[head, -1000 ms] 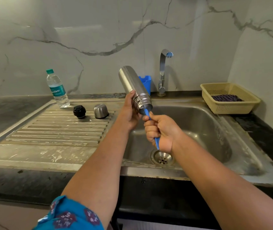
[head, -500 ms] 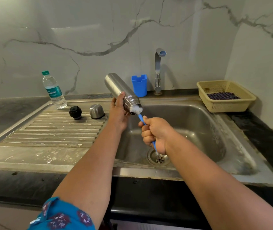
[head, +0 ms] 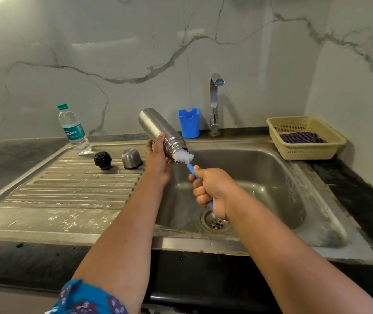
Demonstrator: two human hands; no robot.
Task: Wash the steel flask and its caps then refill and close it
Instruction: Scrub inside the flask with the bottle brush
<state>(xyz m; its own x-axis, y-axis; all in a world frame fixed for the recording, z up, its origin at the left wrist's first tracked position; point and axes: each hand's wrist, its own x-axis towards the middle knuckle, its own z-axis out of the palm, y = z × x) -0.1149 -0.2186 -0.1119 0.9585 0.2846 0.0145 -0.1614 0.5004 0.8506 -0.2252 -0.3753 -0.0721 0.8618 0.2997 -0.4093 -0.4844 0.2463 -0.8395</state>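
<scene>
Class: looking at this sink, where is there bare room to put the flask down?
Free: the ribbed steel drainboard in front of the black inner cap and steel outer cap, and the flat strip nearer the counter edge. Crowded: its back edge, with both caps and the clear plastic water bottle.

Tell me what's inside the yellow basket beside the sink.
The yellow basket holds a dark purple-blue cloth lying flat on its bottom. Anything under the cloth is covered, and the near wall hides the basket's front part.

2 caps [head: 117, 160] on drainboard [head: 67, 189], left of sink [head: 260, 177]; basket [head: 305, 138] right.
</scene>
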